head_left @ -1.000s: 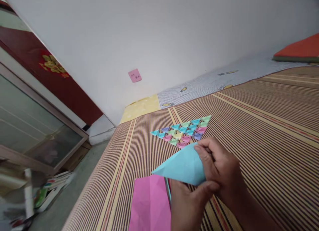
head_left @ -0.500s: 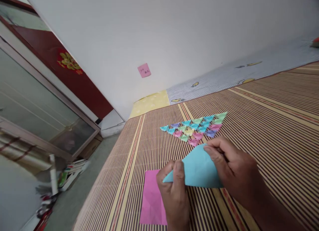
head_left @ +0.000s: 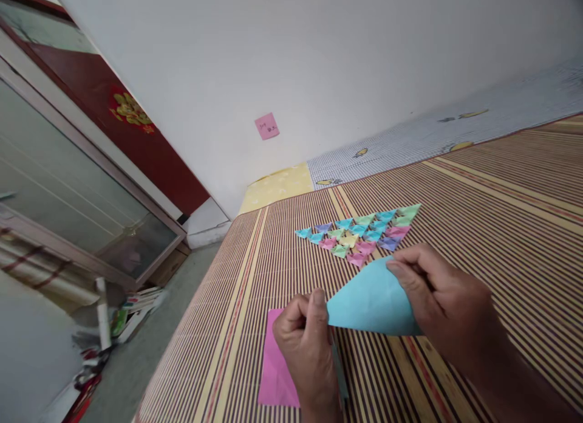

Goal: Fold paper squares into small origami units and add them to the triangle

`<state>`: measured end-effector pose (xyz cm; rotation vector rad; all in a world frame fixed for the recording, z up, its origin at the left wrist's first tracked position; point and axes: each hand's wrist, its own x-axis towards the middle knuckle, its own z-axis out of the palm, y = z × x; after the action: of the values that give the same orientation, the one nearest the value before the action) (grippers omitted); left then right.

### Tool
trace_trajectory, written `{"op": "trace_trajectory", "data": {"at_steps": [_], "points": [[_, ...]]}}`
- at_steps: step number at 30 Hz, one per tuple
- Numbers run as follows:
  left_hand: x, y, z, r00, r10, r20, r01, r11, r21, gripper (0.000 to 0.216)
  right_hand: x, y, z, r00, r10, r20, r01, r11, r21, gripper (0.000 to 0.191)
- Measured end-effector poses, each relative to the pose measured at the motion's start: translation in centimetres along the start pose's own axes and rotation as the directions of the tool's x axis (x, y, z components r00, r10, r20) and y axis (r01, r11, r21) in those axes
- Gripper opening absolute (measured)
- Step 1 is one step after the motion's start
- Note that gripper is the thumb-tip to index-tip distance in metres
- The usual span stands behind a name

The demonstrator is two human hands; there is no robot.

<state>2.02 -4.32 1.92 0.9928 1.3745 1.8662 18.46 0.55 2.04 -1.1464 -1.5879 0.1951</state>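
Note:
A sheet of light blue paper (head_left: 371, 301) is stretched between my hands above the striped mat, its surface curved. My left hand (head_left: 307, 344) pinches the narrow left end between thumb and bent fingers. At the sheet's right side my right hand (head_left: 437, 307) grips the upper edge, thumb on the near face. A pink sheet with creases (head_left: 276, 374) lies on the mat, partly covered by my left hand. Beyond the hands, several small folded paper pieces (head_left: 348, 240) in blue, green, pink, purple and yellow are laid out in a triangle.
The striped mat (head_left: 218, 326) covers the bed-like surface up to the wall, where patterned cloth (head_left: 392, 140) lines its far edge. A pink note (head_left: 266, 126) is stuck on the wall. To the left are the floor (head_left: 141, 356), a glass-panelled door (head_left: 82, 168) and some clutter.
My left hand has shifted left along the blue paper, and its tip no longer sticks out past the thumb. The right hand has moved slightly right, still gripping the paper.

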Motion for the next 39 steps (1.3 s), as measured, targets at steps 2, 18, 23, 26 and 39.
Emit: {"op": "trace_trajectory", "data": {"at_steps": [2, 18, 23, 26, 39], "points": [[0.5, 0.2, -0.4, 0.999, -0.01, -0.043, 0.006, 0.996, -0.093, 0.054, 0.2, 0.4, -0.5, 1.0, 0.015, -0.027, -0.016, 0.999, -0.036, 0.015], [2.0, 1.5, -1.9, 0.937, -0.182, 0.299, 0.094, 0.954, 0.285, 0.037, 0.4, 0.1, 0.4, 0.932, -0.209, 0.297, 0.217, 0.976, 0.008, 0.029], [1.7, 0.8, -1.6, 0.786, -0.328, 0.524, 0.158, 0.926, 0.343, 0.022, -0.2, -1.4, 0.9, 0.843, -0.246, 0.478, 0.226, 0.969, 0.1, 0.028], [1.6, 0.2, -1.4, 0.752, -0.368, 0.547, 0.248, 0.926, 0.284, 0.026, -0.5, -2.0, 0.9, 0.817, -0.222, 0.532, 0.191, 0.975, 0.112, 0.025], [1.2, 0.2, -0.7, 0.908, -0.297, 0.295, 0.286, 0.955, 0.081, 0.028, 0.6, 0.0, 0.5, 0.998, 0.053, 0.017, -0.055, 0.982, 0.181, 0.029]]}}
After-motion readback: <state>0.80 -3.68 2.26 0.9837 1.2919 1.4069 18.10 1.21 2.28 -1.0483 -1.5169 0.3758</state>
